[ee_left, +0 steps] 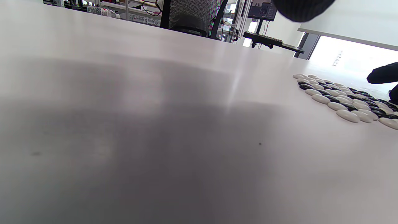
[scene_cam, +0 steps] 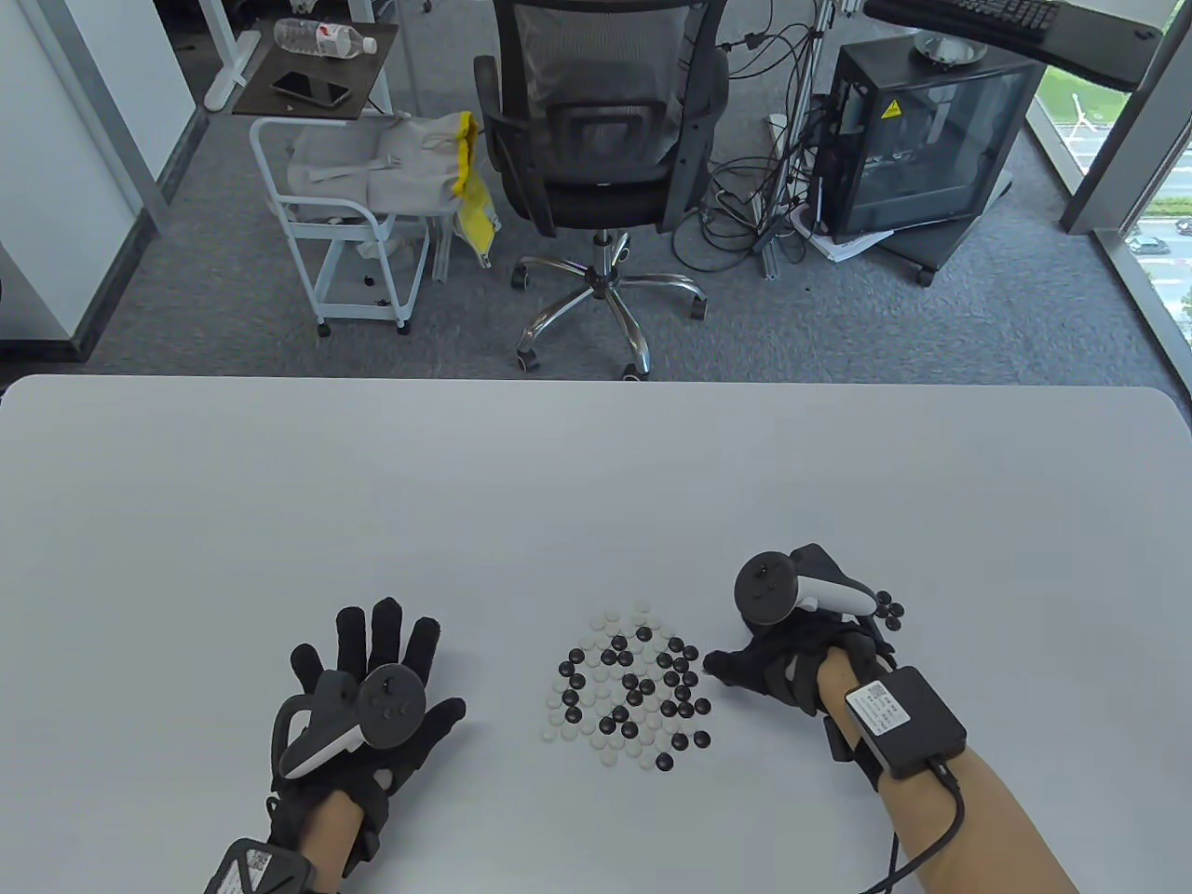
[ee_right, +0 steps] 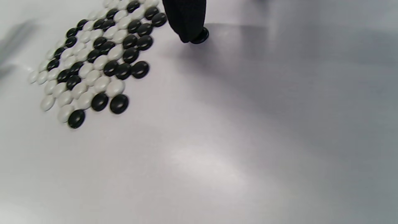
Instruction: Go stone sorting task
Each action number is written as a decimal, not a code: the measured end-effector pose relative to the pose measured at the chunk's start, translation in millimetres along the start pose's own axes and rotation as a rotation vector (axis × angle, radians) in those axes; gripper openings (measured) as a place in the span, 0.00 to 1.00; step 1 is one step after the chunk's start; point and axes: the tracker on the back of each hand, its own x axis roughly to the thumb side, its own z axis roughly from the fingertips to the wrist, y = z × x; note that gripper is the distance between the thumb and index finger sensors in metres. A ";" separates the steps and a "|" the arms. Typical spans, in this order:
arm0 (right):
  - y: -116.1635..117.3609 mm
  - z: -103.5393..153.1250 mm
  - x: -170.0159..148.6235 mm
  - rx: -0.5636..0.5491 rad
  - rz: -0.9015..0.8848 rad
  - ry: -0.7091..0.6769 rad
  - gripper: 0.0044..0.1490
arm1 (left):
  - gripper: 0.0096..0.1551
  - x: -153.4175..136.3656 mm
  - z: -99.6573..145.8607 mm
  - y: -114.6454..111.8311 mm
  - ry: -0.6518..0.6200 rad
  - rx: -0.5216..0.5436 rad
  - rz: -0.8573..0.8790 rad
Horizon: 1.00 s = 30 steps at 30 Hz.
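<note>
A mixed pile of black and white Go stones lies on the white table. It also shows in the left wrist view and the right wrist view. My left hand lies flat on the table left of the pile, fingers spread, holding nothing. My right hand is at the pile's right edge. One of its fingertips presses on a single black stone just off the pile. A small group of black stones lies apart, behind the right hand.
The table's far edge runs across the middle of the table view. Beyond it stand an office chair, a white cart and a computer case on the floor.
</note>
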 end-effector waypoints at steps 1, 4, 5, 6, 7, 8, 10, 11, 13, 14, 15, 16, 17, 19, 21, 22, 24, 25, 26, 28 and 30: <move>-4.1 3.4 -12.9 -0.016 -0.030 0.044 0.44 | 0.52 -0.1 0.0 0.0 -0.002 -0.004 0.001; -11.4 15.0 -45.6 -0.053 -0.093 0.148 0.45 | 0.52 0.2 0.3 0.4 -0.002 -0.003 -0.001; -12.5 18.3 -53.7 -0.062 -0.106 0.172 0.45 | 0.52 0.1 0.3 0.5 -0.002 -0.001 -0.001; -13.4 22.6 -63.7 -0.074 -0.121 0.203 0.44 | 0.52 0.0 0.3 0.7 -0.003 0.003 0.000; -14.0 26.0 -70.2 -0.083 -0.124 0.228 0.44 | 0.52 -0.1 0.1 0.6 -0.002 0.004 0.000; -14.9 30.0 -78.0 -0.094 -0.126 0.256 0.44 | 0.52 -0.4 -0.1 0.5 -0.001 0.004 0.001; -15.3 36.2 -90.1 -0.107 -0.140 0.299 0.44 | 0.52 -0.6 -0.4 0.0 0.001 -0.001 0.002; -15.0 39.2 -96.2 -0.114 -0.154 0.316 0.44 | 0.52 -0.6 -0.6 -0.3 0.002 -0.004 0.000; -13.2 42.1 -103.2 -0.123 -0.165 0.331 0.45 | 0.52 -0.6 -0.6 -0.3 0.002 -0.005 -0.001; -12.5 43.1 -105.8 -0.131 -0.158 0.334 0.45 | 0.52 -0.5 -0.5 -0.2 0.002 -0.004 -0.001; -12.0 43.9 -108.1 -0.138 -0.153 0.338 0.44 | 0.52 -0.6 -0.5 -0.2 0.002 -0.004 -0.001; -11.4 44.5 -110.5 -0.143 -0.160 0.341 0.44 | 0.52 -0.7 -0.6 -0.3 0.002 -0.004 0.000; -11.1 44.9 -112.5 -0.145 -0.173 0.344 0.45 | 0.52 -0.7 -0.7 -0.2 0.003 -0.005 0.000; -11.1 44.8 -114.8 -0.151 -0.179 0.351 0.45 | 0.52 -0.5 -0.8 -0.1 0.005 -0.005 -0.002; -11.0 44.3 -115.7 -0.157 -0.178 0.353 0.45 | 0.52 -0.1 -0.9 -0.1 0.004 -0.005 -0.004; -11.0 44.0 -116.0 -0.158 -0.176 0.354 0.45 | 0.52 0.1 -0.9 -0.2 0.003 -0.004 -0.005; -11.4 44.2 -116.5 -0.165 -0.184 0.355 0.45 | 0.52 0.4 -1.4 -0.4 0.002 -0.005 -0.009; -11.7 44.2 -116.8 -0.169 -0.193 0.355 0.45 | 0.52 0.8 -1.5 -0.5 0.002 -0.006 -0.010; -12.2 44.2 -116.4 -0.168 -0.199 0.356 0.45 | 0.52 1.0 -1.6 -0.6 0.001 -0.007 -0.012; -15.0 44.5 -113.3 -0.170 -0.193 0.361 0.46 | 0.52 1.3 -1.6 -0.6 0.000 -0.007 -0.012; -19.3 44.2 -106.7 -0.197 -0.190 0.342 0.46 | 0.52 1.2 -1.7 -0.6 0.001 -0.007 -0.010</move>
